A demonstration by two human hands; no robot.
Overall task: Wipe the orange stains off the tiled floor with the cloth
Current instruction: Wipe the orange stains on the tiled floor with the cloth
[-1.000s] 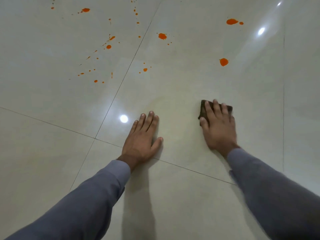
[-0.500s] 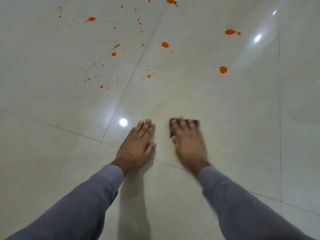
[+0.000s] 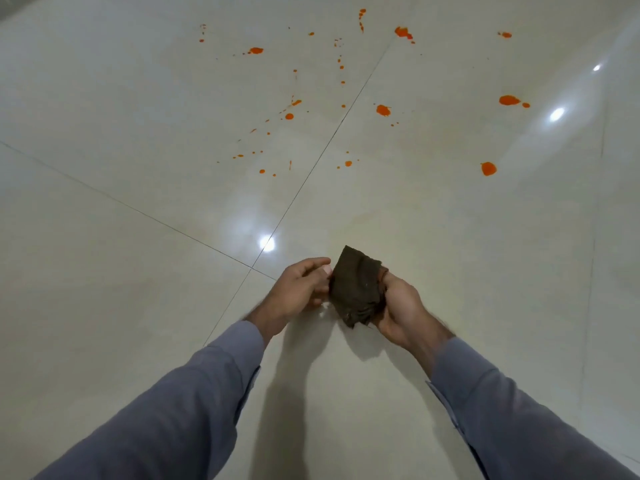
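1. The person holds a dark brown cloth (image 3: 356,289) in the air above the tiled floor (image 3: 121,271), between the two hands, so the cloth does not touch the floor at this moment.
2. The right hand (image 3: 401,310) grips the right and lower part of the cloth with curled fingers; the crumpled bottom edge hangs just under this hand.
3. The left hand (image 3: 301,289) pinches the left edge of the cloth between thumb and fingers. I judge that the person is refolding or turning the cloth to get a cleaner face, but this is only my reading.
4. The orange stains (image 3: 382,110) all lie farther away from the person than the hands, in a wide band across the far tiles. None is directly under the cloth.
5. The nearest big blot (image 3: 488,168) lies ahead and to the right of the hands. A group of small splashes (image 3: 263,161) lies ahead and to the left, on the other side of the grout line (image 3: 311,171).
6. The right hand has the fuller hold and is on the side of the nearest blot, so the coming move probably needs this hand to reach forward and to the right, then press the cloth flat on the floor.
7. The floor is glossy and shows bright reflections of lamps (image 3: 266,243), so thin orange smears may be difficult to notice.
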